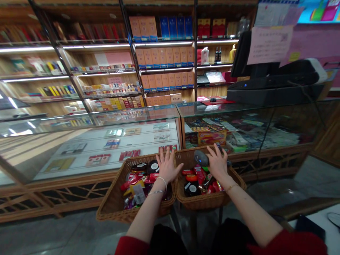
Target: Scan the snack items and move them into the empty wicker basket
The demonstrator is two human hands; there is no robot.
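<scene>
My left hand is over the inner side of the left wicker basket, fingers spread and nothing in them. Below it lie packaged snacks, among them a red packet, a yellow and white packet and round black containers. My right hand is over the right wicker basket, its fingers also stretched apart. Partly hidden under that palm is a dark grey rounded device with a blue light. Red sweets and a round black container lie in this basket.
Glass display counters stand right behind the baskets. On the right counter sit a monitor and a black machine base; a cable hangs down the front. Stocked shelves line the back wall. A white surface is at lower right.
</scene>
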